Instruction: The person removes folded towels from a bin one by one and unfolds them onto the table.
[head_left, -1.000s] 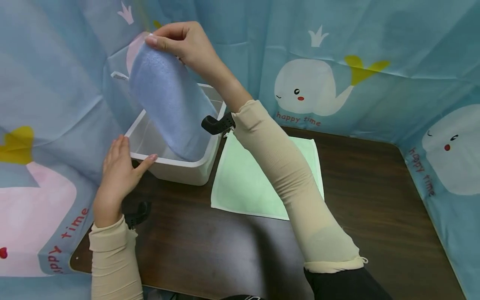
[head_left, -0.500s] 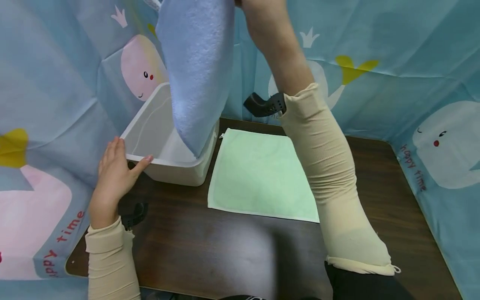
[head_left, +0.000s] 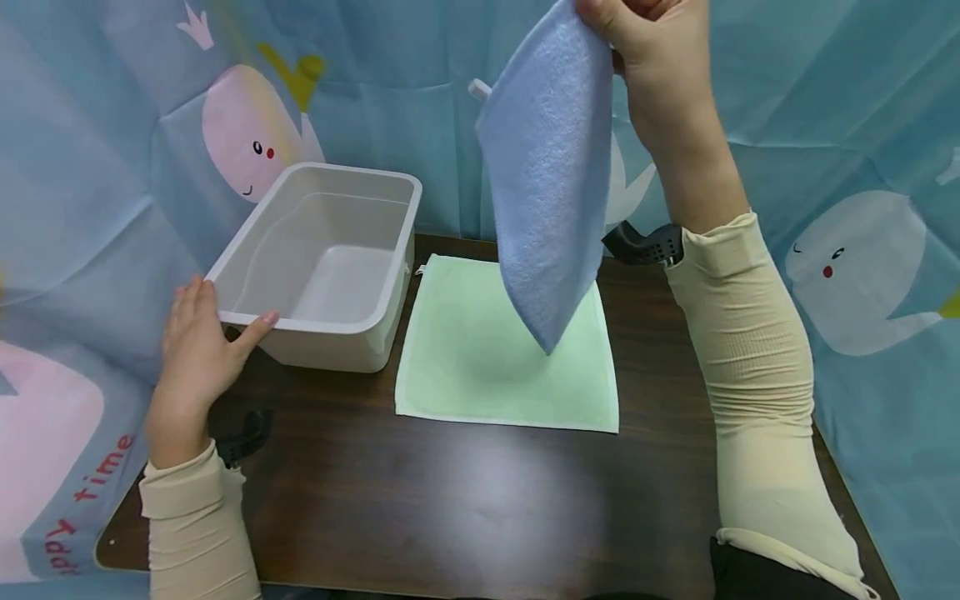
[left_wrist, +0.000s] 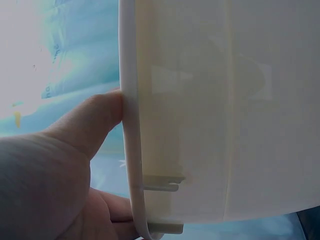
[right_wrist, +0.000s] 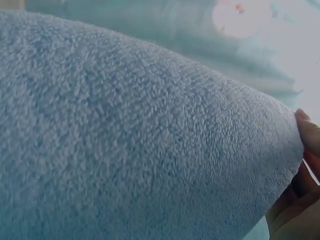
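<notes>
The grip of the right hand [head_left: 663, 67] is closed on the upper edge of a blue cloth [head_left: 551, 183], pinched between thumb and fingers. Half a second ago that cloth dangled over the box; now it hangs farther right, its lower point above the green cloth, and the box's inner walls and floor have come into view. The left hand [head_left: 198, 358] has stayed at the box's near left corner, fingers stretched along the outside and thumb laid on the rim. Behind everything hangs one creased blue curtain [head_left: 787, 67] printed with red lettering and whales, four of them seen whole or in part. Below is one tabletop [head_left: 480, 500] of dark, glossy wood grain. On it stands one off-white plastic box [head_left: 322, 346], smooth, with rounded corners and a rolled rim; to its right lies one four-sided green cloth [head_left: 480, 367], flat, with a paler hem. The blue cloth droops to a narrow tip, and its surface shows as dense, looped terry in the right wrist view. Two cream sleeves [head_left: 765, 375] are ribbed and wrinkled, with two black wristbands [head_left: 645, 244] beside their cuffs. Each cloth carries one small white tag [head_left: 478, 89].
</notes>
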